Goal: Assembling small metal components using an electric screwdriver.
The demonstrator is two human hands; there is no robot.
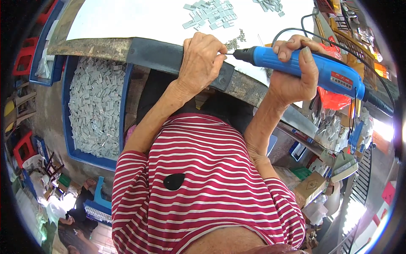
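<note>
My right hand (292, 74) grips a blue electric screwdriver (321, 70) whose black tip points left; its black cord runs off to the right. My left hand (202, 61) rests over the dark front edge of the white worktable (127, 21). Its fingers are pinched on a small part right at the driver's tip, and the fingers mostly hide that part. A little heap of small screws (237, 41) lies on the table just beyond the two hands. My red-and-white striped shirt fills the lower middle of the view.
A blue crate (67, 127) full of small grey metal pieces stands on the floor at the left. Several more grey pieces (211, 15) lie farther back on the table. Cardboard boxes (311, 186), tools and an orange bag (334, 99) crowd the right. Another person (84, 190) sits at the lower left near red stools.
</note>
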